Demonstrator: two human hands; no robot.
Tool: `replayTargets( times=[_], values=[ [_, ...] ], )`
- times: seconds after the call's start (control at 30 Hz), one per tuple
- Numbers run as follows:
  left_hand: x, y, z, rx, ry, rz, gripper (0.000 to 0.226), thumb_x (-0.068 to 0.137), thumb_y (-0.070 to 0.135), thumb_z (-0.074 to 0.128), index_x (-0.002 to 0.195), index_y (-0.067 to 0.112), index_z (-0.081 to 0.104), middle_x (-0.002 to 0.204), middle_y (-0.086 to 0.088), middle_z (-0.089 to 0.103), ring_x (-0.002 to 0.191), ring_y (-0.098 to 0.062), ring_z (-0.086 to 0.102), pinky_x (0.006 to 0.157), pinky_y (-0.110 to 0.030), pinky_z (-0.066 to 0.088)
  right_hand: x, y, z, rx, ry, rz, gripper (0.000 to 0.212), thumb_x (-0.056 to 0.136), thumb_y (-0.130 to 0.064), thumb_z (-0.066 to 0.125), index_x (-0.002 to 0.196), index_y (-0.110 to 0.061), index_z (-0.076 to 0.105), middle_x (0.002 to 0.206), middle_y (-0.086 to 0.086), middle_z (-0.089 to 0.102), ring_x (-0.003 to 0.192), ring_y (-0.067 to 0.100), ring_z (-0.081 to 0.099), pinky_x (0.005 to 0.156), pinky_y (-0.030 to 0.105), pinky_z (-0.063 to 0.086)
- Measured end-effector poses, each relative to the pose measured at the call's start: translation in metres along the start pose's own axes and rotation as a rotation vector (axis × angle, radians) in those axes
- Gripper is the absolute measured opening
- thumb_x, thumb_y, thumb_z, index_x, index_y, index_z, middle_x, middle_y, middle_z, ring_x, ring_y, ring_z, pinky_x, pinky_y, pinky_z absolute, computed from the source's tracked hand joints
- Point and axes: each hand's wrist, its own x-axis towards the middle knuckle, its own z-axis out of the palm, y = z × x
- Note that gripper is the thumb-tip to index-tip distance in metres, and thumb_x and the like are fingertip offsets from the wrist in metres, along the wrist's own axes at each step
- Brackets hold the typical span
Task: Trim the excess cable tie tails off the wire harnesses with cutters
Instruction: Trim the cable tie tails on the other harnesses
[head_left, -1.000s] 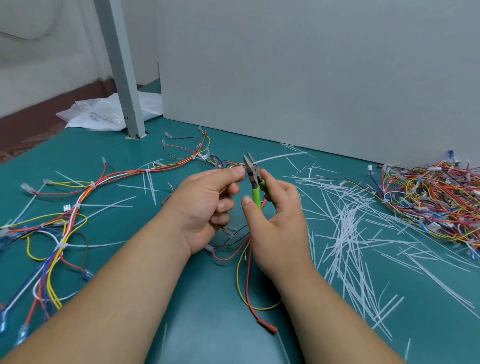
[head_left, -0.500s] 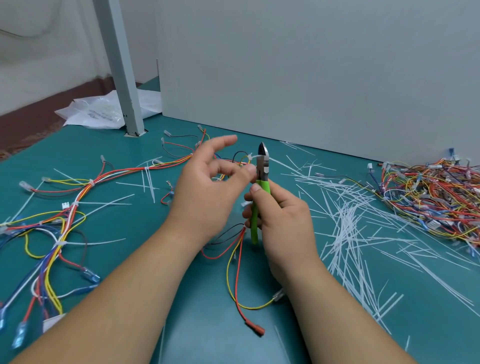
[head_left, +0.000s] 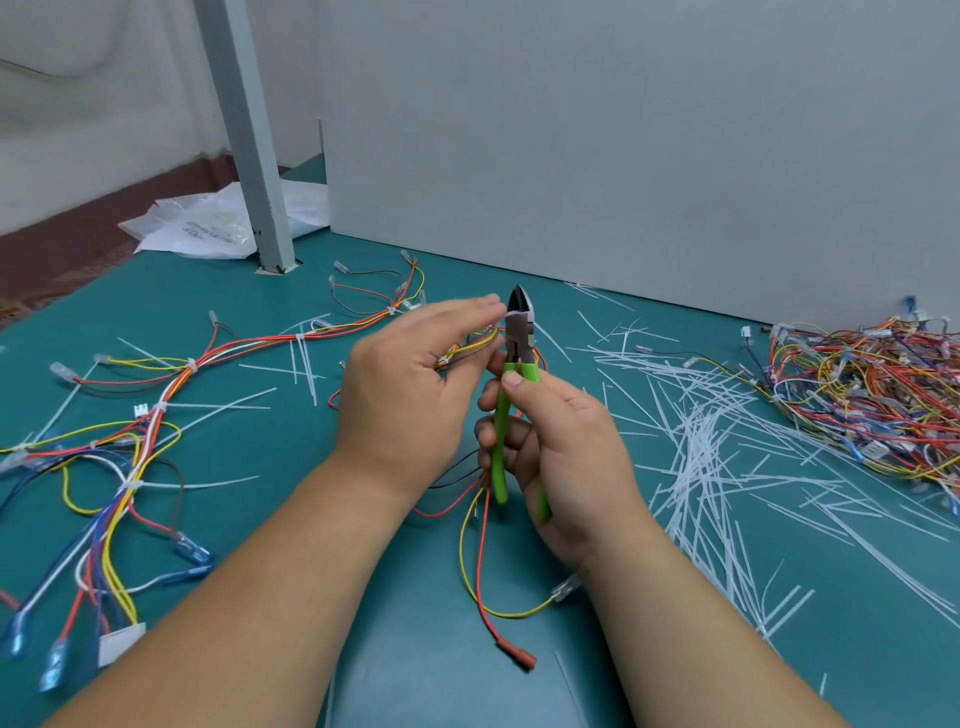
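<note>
My right hand (head_left: 563, 447) grips the green-handled cutters (head_left: 511, 395), held upright with the steel jaws at the top almost closed. My left hand (head_left: 410, 395) holds a wire harness (head_left: 470, 348) of red, yellow and orange wires just left of the jaws, fingers stretched toward the blades. A white cable tie sits on the bundle by my left palm. The harness's loose ends (head_left: 483, 571) hang down to the green table between my wrists. How my left fingers close on the wires is partly hidden.
More harnesses with uncut white ties (head_left: 156, 410) sprawl at left. Cut tie tails (head_left: 711, 447) litter the table on the right, with a tangled heap of harnesses (head_left: 872, 389) beyond. A grey post (head_left: 244, 145), a plastic bag (head_left: 208, 228) and a grey panel (head_left: 623, 145) stand behind.
The cutters turned upright with the jaws nearly closed. My left hand rose and reached to the blades, its fingers straightening.
</note>
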Motion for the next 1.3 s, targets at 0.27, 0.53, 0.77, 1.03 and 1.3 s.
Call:
replayTargets(
  times=[0.27,0.53,0.77,1.03,1.3],
  values=[
    [-0.0021,0.0022,-0.0002,-0.002,0.036,0.009,0.016,0.092,0.011,0.073,0.106,0.017,0.079,0.091,0.005,0.070,0.075,0.003,0.060,0.070,-0.013,0.046,-0.0030,0.0016,0.0008,-0.230,0.126,-0.110,0.021,0.083,-0.032,0.067,0.098,-0.032,0.081,0.079,0.002,0.063,0.072,0.015,0.059,0.066,0.031,0.048],
    [-0.0017,0.0035,0.0004,-0.069,-0.006,-0.021,0.020,0.092,0.008,0.072,0.108,0.018,0.078,0.091,0.007,0.070,0.085,-0.003,0.065,0.076,-0.015,0.048,-0.0066,0.0007,0.0039,-0.378,0.132,-0.220,0.020,0.090,-0.041,0.061,0.089,-0.054,0.076,0.077,0.017,0.057,0.071,0.016,0.049,0.064,0.032,0.040],
    [0.0016,0.0088,-0.0001,-0.211,0.026,-0.247,0.026,0.086,0.015,0.079,0.088,0.041,0.073,0.083,0.015,0.075,0.075,-0.016,0.067,0.070,-0.026,0.055,-0.0037,0.0021,0.0021,-0.353,0.152,-0.208,0.018,0.089,-0.038,0.063,0.083,-0.047,0.078,0.069,-0.003,0.055,0.064,0.015,0.046,0.057,0.019,0.044],
    [-0.0004,0.0065,0.0024,-0.164,-0.040,-0.189,0.015,0.091,0.010,0.072,0.096,0.024,0.077,0.089,0.009,0.072,0.080,-0.010,0.064,0.072,-0.015,0.045,-0.0057,0.0013,0.0026,-0.335,0.109,-0.183,0.018,0.089,-0.039,0.062,0.088,-0.050,0.077,0.081,0.000,0.060,0.077,0.016,0.055,0.071,0.031,0.045],
    [0.0010,0.0098,0.0011,-0.224,-0.005,-0.193,0.032,0.088,0.010,0.076,0.091,0.042,0.072,0.088,0.014,0.073,0.086,-0.006,0.068,0.075,-0.013,0.047,-0.0042,0.0043,0.0031,-0.331,0.166,-0.191,0.018,0.090,-0.036,0.063,0.078,-0.035,0.077,0.069,-0.004,0.062,0.064,0.013,0.055,0.058,0.020,0.047]
  ],
)
